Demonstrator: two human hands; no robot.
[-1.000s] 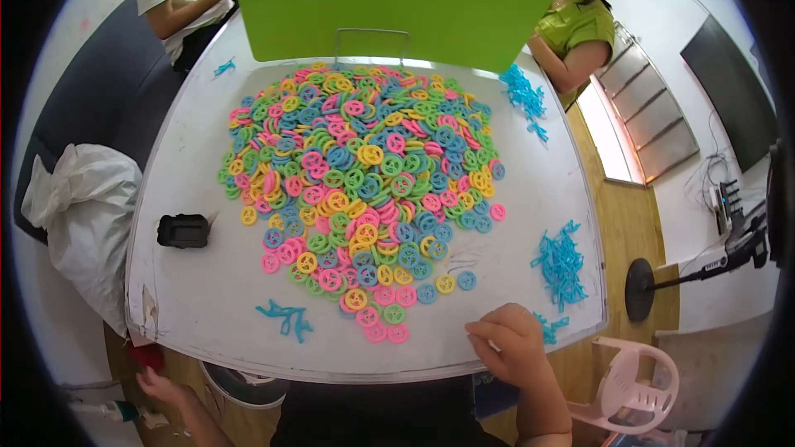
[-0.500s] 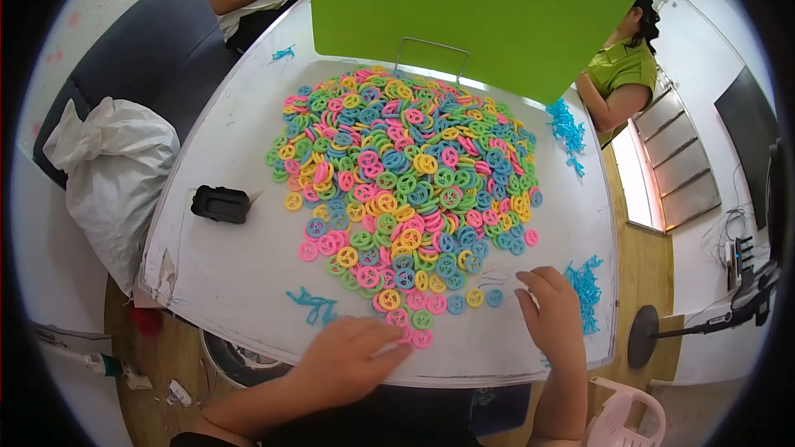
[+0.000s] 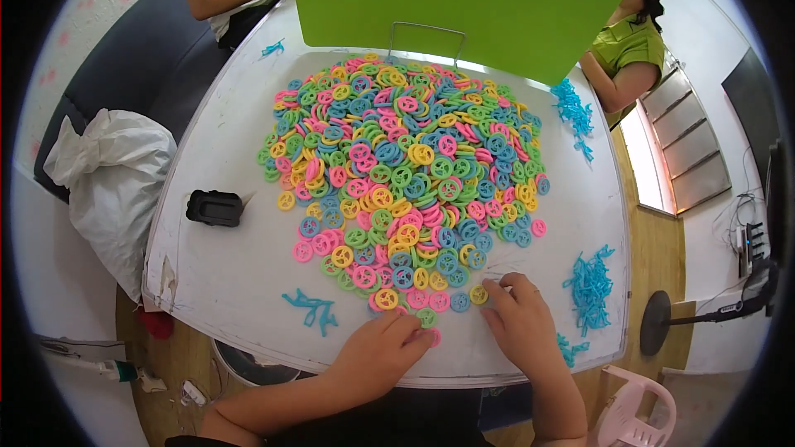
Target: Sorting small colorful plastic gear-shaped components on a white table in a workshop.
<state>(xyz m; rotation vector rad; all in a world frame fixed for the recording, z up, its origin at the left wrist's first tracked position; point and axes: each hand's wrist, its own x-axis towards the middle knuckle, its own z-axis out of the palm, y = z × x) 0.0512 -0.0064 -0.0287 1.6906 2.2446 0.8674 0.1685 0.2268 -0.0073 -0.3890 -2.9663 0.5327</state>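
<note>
A large heap of small plastic spoked rings like toy wheels (image 3: 406,174), in pink, yellow, green and blue, covers the middle of the white table. At its near edge my left hand (image 3: 383,353) has its fingers closed at a pink ring (image 3: 436,337), which they partly cover. My right hand (image 3: 522,324) is curled beside a yellow ring (image 3: 479,294); whatever its fingertips hold is hidden. A green ring (image 3: 426,317) and a blue ring (image 3: 460,302) lie between the hands.
Blue plastic pieces lie in piles at the right (image 3: 590,290) and a few at the left (image 3: 313,309). A black tray (image 3: 215,208) sits on the left. A green panel (image 3: 464,8) stands at the far side, with two people beyond. A white sack (image 3: 116,190) leans beside the table.
My left hand has moved right, onto the pink ring. My right hand has shifted left and closed in over the spot where a blue ring lay. The view has tilted slightly.
</note>
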